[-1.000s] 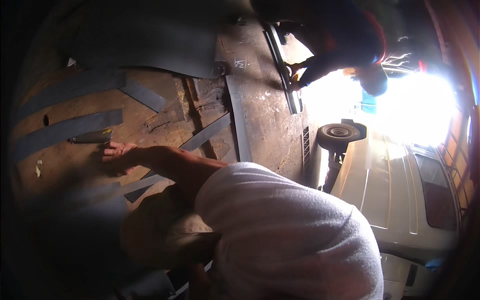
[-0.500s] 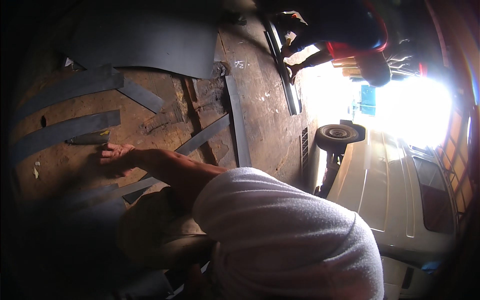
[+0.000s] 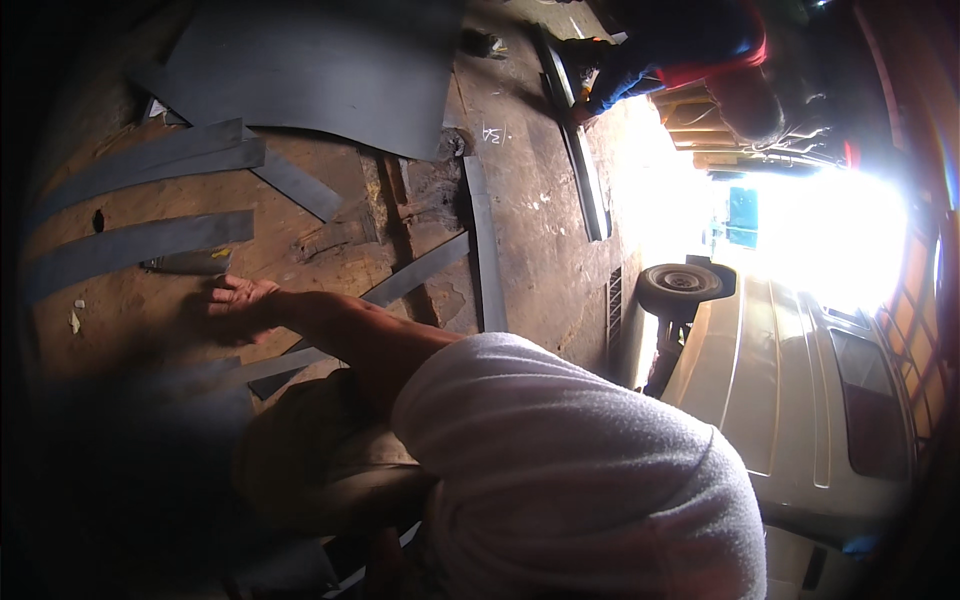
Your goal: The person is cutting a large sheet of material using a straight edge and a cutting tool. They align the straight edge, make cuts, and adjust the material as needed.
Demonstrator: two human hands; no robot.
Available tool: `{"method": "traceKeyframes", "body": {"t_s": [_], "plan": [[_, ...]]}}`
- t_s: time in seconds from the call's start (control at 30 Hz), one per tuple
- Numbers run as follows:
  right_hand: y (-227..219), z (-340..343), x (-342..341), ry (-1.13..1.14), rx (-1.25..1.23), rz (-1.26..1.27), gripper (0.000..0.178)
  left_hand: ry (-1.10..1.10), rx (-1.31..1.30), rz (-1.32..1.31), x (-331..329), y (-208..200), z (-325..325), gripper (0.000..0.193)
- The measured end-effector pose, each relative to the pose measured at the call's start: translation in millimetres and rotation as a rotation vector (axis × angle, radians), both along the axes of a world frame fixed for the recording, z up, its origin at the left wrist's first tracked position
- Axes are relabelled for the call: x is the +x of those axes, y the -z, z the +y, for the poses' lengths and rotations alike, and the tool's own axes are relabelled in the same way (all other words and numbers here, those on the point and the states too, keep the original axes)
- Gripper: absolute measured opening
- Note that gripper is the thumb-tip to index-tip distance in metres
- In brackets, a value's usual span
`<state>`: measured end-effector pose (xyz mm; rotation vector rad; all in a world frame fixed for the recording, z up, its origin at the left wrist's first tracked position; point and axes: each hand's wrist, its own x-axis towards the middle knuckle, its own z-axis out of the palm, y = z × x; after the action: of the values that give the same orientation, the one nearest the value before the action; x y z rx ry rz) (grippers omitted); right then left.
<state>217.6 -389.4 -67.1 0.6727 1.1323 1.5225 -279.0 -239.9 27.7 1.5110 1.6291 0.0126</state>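
My right hand (image 3: 242,305) reaches left across a brown, worn work surface (image 3: 530,160), its arm coming from a white sleeve (image 3: 560,430). The fingers are apart, partly in shadow, and I see nothing held in them. Just above the fingertips lies a grey, roughly cylindrical object (image 3: 190,263) with a small yellow mark; its kind is unclear. A dark grey flat strip (image 3: 150,250) lies beside that object. Under my forearm, another grey strip (image 3: 420,268) runs slantwise, partly hidden by the arm. My left hand is out of view.
A large dark sheet (image 3: 320,70) covers the upper left, with several strips near it. At the upper right, another person (image 3: 690,50) bends over a long metal profile (image 3: 580,150). A light-coloured van (image 3: 760,370) and a wheel (image 3: 682,282) appear sideways at right.
The view has shifted slightly, so the surface and strips sit a little to the right. My right hand stays beside the grey object. The other person's hands have moved along the metal profile.
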Motion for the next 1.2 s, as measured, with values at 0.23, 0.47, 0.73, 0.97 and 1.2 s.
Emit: {"method": "traceKeyframes", "body": {"t_s": [0.23, 0.47, 0.73, 0.97, 1.2], "plan": [[-10, 5, 3, -0.124, -0.392, 0.6, 0.04, 0.007, 0.022, 0.01, -25, -13, -11, 0.061], [16, 4, 27, 0.509, -0.367, 2.171, 0.063, 0.276, -0.136, -0.002, -79, -149, -27, 0.061], [-16, 17, -27, 0.832, -0.573, 1.955, 0.073, 0.348, -0.732, 0.092, -72, -42, -123, 0.059], [-7, 6, -11, 0.358, -0.429, 2.127, 0.077, -1.303, -0.583, -0.197, -18, 77, -231, 0.072], [8, 6, -12, 0.321, -0.377, 2.113, 0.072, -1.218, -0.095, -1.857, -22, 97, -319, 0.088]]}}
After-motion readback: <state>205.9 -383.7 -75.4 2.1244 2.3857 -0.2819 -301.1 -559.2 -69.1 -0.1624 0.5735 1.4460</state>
